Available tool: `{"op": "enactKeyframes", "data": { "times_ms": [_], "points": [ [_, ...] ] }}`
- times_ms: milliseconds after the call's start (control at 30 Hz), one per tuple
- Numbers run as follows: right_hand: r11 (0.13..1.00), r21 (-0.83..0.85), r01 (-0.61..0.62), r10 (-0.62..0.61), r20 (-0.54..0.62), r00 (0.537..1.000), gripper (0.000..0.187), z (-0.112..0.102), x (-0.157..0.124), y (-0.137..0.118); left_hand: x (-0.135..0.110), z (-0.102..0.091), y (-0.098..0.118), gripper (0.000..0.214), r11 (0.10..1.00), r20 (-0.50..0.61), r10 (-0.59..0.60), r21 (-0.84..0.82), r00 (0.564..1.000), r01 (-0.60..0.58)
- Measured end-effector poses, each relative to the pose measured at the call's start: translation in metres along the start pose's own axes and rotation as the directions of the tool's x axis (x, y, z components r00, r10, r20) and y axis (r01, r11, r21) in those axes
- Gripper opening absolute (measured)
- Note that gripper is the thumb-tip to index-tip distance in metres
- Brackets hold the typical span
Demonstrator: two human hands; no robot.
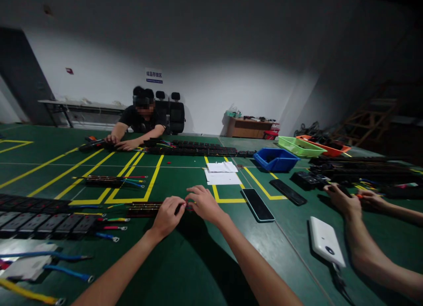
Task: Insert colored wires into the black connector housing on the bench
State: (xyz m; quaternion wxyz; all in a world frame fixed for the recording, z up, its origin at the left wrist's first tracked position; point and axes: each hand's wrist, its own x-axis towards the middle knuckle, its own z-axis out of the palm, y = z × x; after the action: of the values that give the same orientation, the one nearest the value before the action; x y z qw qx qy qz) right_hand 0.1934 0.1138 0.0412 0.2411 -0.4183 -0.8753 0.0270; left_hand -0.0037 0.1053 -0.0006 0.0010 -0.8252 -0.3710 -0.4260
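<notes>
At the table's middle, my left hand [168, 217] is closed, with thumb and forefinger pinched together. My right hand [204, 204] meets it from the right, its fingers bent and the tips close to the left ones. What lies between the fingertips is small and mostly hidden; a speck of red and blue shows there. A dark strip with copper-coloured bars [143, 209] lies flat, its right end running behind my left hand. Short coloured wires stick out of its left end. A similar strip [104, 181] with red, yellow and blue wires lies farther off.
Socket strips [49, 224] with ring-terminal wires lie at left. Paper sheets [223, 177], a phone [258, 204], a black handset-like object [288, 192] and a white device [326, 240] lie rightward. A blue bin [276, 160] stands behind. A co-worker's hands [345, 202] work at right; another person [142, 116] works opposite.
</notes>
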Motion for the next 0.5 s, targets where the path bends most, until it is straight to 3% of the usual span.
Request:
{"op": "enactKeyframes", "data": {
  "times_ms": [133,267,500],
  "points": [
    [0.999,-0.009,-0.043,0.044,0.039,0.998,0.003,-0.0007,0.0058,0.0025,-0.0012,-0.0009,0.0,0.015,0.999,0.021,-0.029,-0.031,0.999,0.03],
    [0.998,-0.041,-0.054,0.055,0.019,0.998,0.005,-0.005,-0.0003,0.006,-0.0005,-0.0018,0.003,0.015,0.989,0.068,-0.079,-0.122,0.995,0.087],
    [1.0,0.009,-0.026,0.026,0.06,0.998,0.006,-0.0055,-0.0037,0.0092,-0.0007,-0.0015,0.0036,0.015,0.987,0.087,-0.101,-0.114,0.991,0.111]
  ]
}}
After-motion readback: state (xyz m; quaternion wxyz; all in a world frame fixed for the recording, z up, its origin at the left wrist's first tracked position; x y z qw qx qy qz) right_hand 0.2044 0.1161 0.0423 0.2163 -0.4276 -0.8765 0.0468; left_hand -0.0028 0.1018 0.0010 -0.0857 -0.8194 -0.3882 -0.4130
